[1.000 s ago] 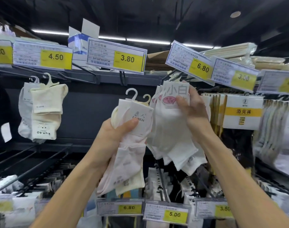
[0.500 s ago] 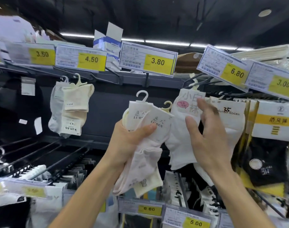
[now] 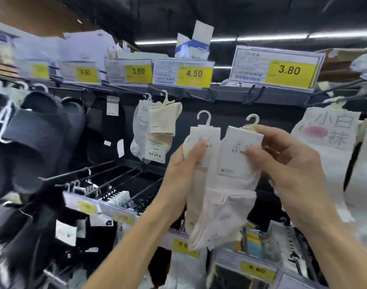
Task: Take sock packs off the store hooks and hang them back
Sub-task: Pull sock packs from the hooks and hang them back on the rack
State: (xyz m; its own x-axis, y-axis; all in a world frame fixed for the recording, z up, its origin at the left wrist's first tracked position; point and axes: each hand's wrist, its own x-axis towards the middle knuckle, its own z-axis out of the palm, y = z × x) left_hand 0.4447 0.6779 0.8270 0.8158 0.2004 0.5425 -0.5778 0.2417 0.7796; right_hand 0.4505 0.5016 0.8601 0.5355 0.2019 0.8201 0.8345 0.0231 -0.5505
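Two sock packs are off the rack and held in front of the shelving, below the 3.80 price tag (image 3: 277,67). The left pack (image 3: 202,142), with a white hanger hook (image 3: 204,117), is pinched by the left hand (image 3: 182,174), thumb on the card front and fingers closed behind it. The right pack (image 3: 239,155), with a cream hanger hook (image 3: 252,120), is gripped by the right hand (image 3: 291,161), thumb on the card and fingers curled over its top corner. The cards overlap slightly, and the sock bodies hang together below. In my judgement the step in hand is separating the pair so that one can be hung; this calls for drawing the cards apart sideways, keeping each hanger hook upright and clear of the fingers, then presenting one hook squarely to a bare rack peg (image 3: 251,94). The peg's tip is hard to make out against the dark back panel. The left fingers are hidden behind the pack. The card lettering is partly covered by the thumbs. The slippers (image 3: 32,132) at far left are blurred.
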